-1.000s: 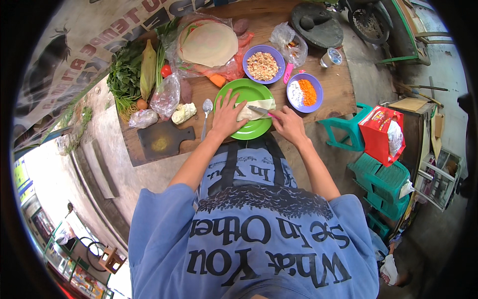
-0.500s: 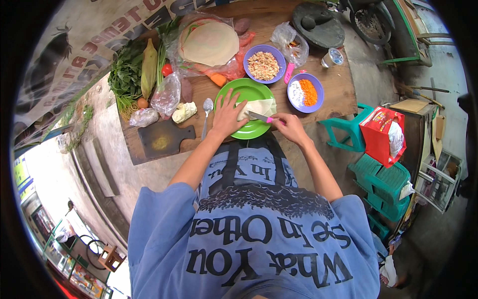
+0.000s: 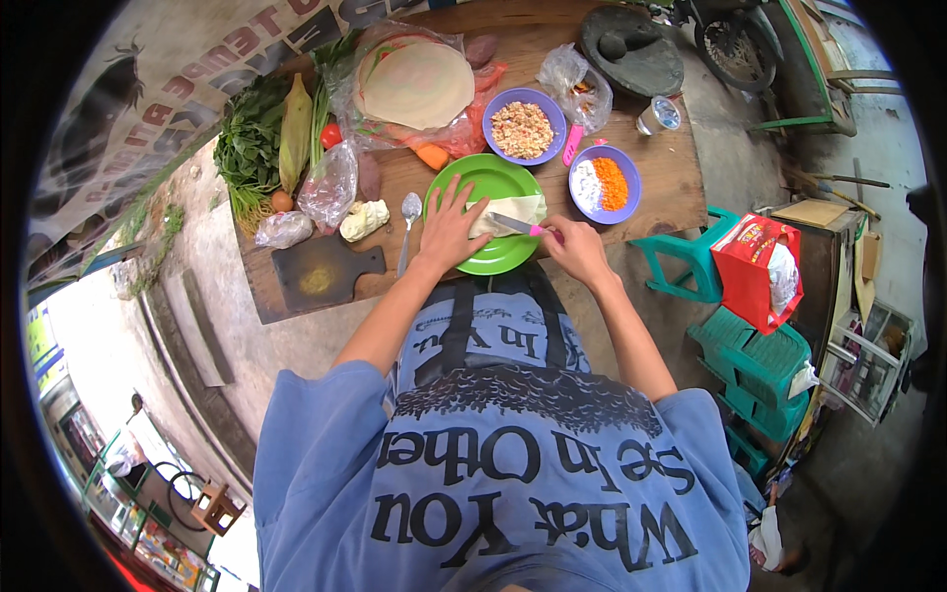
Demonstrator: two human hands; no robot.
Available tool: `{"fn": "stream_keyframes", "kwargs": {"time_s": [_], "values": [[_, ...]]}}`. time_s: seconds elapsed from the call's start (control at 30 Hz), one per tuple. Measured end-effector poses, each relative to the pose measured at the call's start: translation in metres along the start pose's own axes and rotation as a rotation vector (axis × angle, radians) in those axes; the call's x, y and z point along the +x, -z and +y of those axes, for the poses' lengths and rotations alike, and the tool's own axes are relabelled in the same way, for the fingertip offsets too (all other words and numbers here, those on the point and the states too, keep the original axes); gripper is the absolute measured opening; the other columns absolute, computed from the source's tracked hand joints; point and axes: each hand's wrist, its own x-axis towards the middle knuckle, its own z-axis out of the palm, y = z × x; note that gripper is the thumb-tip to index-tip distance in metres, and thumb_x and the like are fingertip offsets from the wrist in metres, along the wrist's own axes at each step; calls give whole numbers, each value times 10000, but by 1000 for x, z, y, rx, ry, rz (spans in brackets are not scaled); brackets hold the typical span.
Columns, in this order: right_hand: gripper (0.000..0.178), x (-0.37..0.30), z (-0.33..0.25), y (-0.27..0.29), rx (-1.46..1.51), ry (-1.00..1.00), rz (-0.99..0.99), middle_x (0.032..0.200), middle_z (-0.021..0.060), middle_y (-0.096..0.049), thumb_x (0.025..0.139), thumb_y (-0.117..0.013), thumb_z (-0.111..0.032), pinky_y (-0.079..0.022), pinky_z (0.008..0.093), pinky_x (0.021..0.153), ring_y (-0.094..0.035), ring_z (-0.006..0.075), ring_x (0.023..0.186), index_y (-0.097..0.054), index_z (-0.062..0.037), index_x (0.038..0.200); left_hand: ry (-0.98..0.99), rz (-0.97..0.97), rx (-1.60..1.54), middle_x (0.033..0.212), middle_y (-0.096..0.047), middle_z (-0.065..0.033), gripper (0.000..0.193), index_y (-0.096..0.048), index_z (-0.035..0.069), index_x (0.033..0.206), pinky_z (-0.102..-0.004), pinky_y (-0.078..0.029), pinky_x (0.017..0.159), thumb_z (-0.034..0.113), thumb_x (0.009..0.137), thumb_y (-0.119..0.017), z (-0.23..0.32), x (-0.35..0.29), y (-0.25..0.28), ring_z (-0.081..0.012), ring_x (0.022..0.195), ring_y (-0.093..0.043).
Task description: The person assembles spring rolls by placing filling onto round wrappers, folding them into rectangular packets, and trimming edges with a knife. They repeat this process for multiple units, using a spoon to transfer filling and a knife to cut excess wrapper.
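1. Over the green plate (image 3: 505,176), in the head view, a pale sheet (image 3: 519,205) lies right of centre, its long axis running roughly left to right.
2. At the plate's left side, the left hand (image 3: 452,225) spreads flat, its grip released, fingers at the sheet's left end; it is the nearer hand.
3. Beyond the plate's lower-right rim, the right hand's (image 3: 575,247) grip is clenched around a pink-handled knife (image 3: 513,224); the sheet lies up and left of it, under the slanting blade.

- We count two purple bowls (image 3: 560,125)
- We see one green plate (image 3: 498,173)
- One handheld knife (image 3: 516,225)
- One spoon (image 3: 410,208)
- One corn cob (image 3: 294,138), far left
- One red tomato (image 3: 330,135)
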Motion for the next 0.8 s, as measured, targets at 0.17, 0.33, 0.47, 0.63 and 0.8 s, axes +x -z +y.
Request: {"fn": "stream_keyframes", "kwargs": {"time_s": [0.17, 0.33, 0.47, 0.63, 0.8], "values": [[231, -11, 0, -8, 11, -79, -52, 847, 182, -756, 954, -679, -267, -559, 518, 749, -737, 405, 818, -774, -84, 1057, 8, -22, 6, 1619, -493, -164, 714, -641, 206, 1489, -618, -197, 1299, 522, 869, -802, -1, -1, 1, -386, 1612, -270], [241, -15, 4, 7, -33, -113, -38, 859, 188, -757, 960, -680, -276, -556, 517, 746, -737, 402, 828, -739, -51, 1026, 1, 20, -12, 1614, -498, -169, 711, -645, 200, 1482, -620, -196, 1298, 515, 865, -807, -1, -3, -2, -387, 1608, -277], [216, -1, -11, -6, -64, -51, 86, 921, 207, -757, 976, -662, -258, -574, 548, 770, -734, 428, 845, -699, -72, 1079, -6, 24, -4, 1613, -496, -171, 710, -647, 198, 1481, -623, -199, 1295, 508, 864, -809, -2, -2, -2, -387, 1608, -276], [125, -13, -23, -26, -211, 124, 211, 930, 177, -656, 973, -672, -169, -567, 531, 699, -697, 415, 807, -655, -95, 1072, -12, 42, -5, 1598, -504, -172, 711, -651, 189, 1474, -636, -224, 1279, 515, 862, -807, -1, -2, -2, -394, 1594, -299], [181, -34, -24, -29, -229, 143, 197, 977, 160, -595, 943, -692, -125, -565, 511, 748, -656, 375, 907, -672, -105, 1122, -11, 45, -15, 1601, -501, -173, 735, -639, 173, 1485, -635, -222, 1278, 510, 856, -815, -3, -4, -4, -396, 1596, -293]]}}
